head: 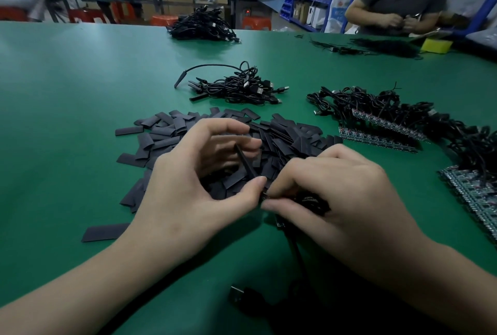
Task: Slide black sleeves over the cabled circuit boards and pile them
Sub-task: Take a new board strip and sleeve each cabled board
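Black sleeve (245, 161) was pinched by the left hand (188, 187); the right hand (338, 195) gripped a cabled board (309, 199) (mostly hidden) above the green table (67, 92).

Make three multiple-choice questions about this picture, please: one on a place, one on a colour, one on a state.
1. Where do the circuit boards lie, seen from the pile of loose sleeves?
A. to its left
B. to its right
C. under it

2. Which colour is the table?
A. green
B. white
C. red

3. What is the left hand doing?
A. resting flat on the table
B. holding scissors
C. holding one black sleeve

Answers:
1 B: the green board strips lie to the right of the pile.
2 A: the whole top is green.
3 C: its thumb and fingers curl round the sleeve, while the right hand pinches the cable.
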